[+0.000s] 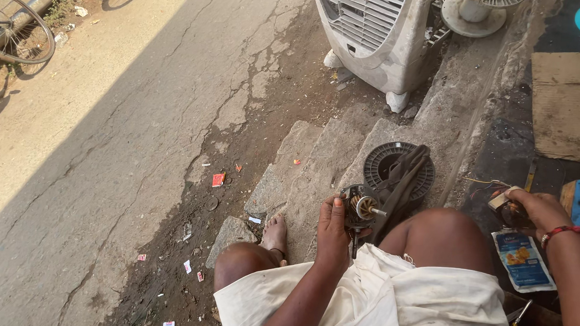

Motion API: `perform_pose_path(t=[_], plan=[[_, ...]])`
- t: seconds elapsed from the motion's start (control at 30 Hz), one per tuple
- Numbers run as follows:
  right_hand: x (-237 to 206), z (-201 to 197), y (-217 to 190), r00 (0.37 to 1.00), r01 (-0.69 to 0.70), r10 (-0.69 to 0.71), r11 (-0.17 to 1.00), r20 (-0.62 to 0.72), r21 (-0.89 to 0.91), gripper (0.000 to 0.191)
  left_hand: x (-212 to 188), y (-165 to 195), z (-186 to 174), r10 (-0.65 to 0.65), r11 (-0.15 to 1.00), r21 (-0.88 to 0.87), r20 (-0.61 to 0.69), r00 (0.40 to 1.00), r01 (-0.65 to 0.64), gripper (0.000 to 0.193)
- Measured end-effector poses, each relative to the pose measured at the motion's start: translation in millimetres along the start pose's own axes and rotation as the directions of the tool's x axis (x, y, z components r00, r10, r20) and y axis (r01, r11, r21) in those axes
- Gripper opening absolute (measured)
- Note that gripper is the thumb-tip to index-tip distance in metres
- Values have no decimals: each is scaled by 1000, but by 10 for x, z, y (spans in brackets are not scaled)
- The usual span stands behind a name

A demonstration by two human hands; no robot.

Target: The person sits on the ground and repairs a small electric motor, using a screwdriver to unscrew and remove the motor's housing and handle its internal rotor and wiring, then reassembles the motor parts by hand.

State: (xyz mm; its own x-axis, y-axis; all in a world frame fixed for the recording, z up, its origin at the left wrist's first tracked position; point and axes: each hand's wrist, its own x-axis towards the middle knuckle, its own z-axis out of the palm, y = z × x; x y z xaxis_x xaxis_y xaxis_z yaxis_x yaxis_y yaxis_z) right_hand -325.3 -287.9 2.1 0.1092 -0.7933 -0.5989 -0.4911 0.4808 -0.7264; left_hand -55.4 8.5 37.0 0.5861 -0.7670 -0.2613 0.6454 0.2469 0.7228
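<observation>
My left hand [333, 230] grips a small dark electric motor [360, 210] with a metal shaft pointing right, held between my knees above the stone steps. My right hand [535, 209] reaches out to the right over the dark floor and closes around a small pale object with coloured wires [503, 202]; what it is I cannot tell. A red band sits on that wrist. My legs and a cream cloth [395, 301] fill the lower middle.
A black round spool [386, 163] with a dark cloth draped over it lies on the step. A grey air cooler [376, 35] stands ahead. A blue packet [521, 261], a wooden board [571, 105] and bicycle wheels [15, 33] are around.
</observation>
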Motion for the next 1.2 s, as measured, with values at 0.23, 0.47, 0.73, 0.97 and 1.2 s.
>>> perform_pose_path(t=[0.23, 0.47, 0.73, 0.97, 1.2], plan=[[225, 155, -248, 996, -86, 73, 935, -52, -344, 40, 16, 66, -31, -12, 1000, -28, -51, 999, 11, 32], [446, 271, -351, 992, -127, 112, 782, -64, -611, 45, 13, 106, 60, -57, 998, -13, -80, 995, 56, 33], [554, 306, -383, 989, -148, 106, 690, -103, -709, 47, 32, 120, 123, -69, 998, -18, -91, 993, 68, 33], [587, 454, -371, 984, -139, -36, 455, -174, -880, 83, 5, 117, 149, -83, 997, -12, -107, 991, 82, 33], [469, 461, -386, 971, 75, -240, 278, 7, -958, 83, -7, 84, 100, -47, 999, -16, -69, 997, 46, 36]])
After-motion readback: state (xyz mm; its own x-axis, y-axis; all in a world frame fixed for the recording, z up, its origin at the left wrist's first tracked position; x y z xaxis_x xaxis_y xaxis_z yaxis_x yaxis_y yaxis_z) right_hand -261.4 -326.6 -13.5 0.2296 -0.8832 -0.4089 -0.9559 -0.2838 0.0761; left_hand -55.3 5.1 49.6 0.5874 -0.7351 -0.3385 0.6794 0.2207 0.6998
